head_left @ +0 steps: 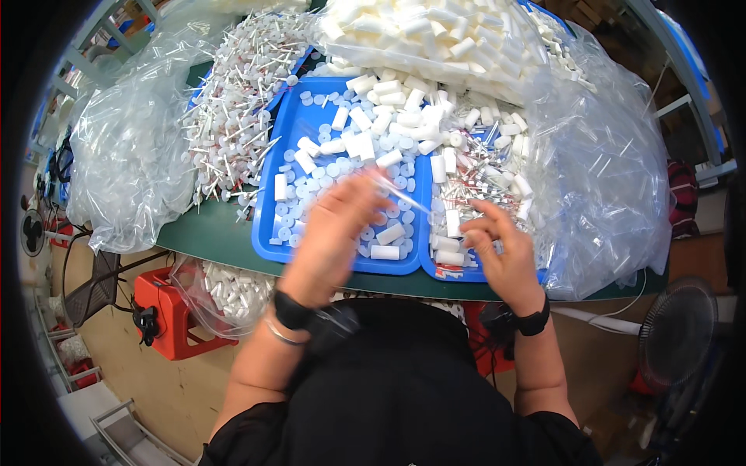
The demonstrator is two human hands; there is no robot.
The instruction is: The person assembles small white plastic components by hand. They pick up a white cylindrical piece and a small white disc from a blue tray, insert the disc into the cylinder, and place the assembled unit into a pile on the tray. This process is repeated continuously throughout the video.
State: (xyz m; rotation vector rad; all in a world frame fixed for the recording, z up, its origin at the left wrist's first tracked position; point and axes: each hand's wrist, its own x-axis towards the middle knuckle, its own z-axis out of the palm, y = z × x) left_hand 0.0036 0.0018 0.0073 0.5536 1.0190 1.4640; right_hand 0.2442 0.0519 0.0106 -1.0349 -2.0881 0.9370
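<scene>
My left hand (334,225), smeared by motion, is over the left blue tray (268,202). Its fingers are closed on a thin white stick (406,196) that points toward the right tray. Under it lie translucent round discs (299,208) and short white cylinders (385,252). My right hand (509,256) is over the front of the right blue tray (486,275), thumb and forefinger tips close together by a white cylinder (453,224). Whatever is between them is too small to make out. Thin metallic and red-tinged pieces (470,185) are heaped in that tray.
A large bag of white cylinders (435,43) rests behind the trays. Sticks with discs on them (241,101) are piled at the left. Clear plastic bags (128,163) lie at both sides of the green table (210,237). Below stand a red stool (175,314) and a fan (676,330).
</scene>
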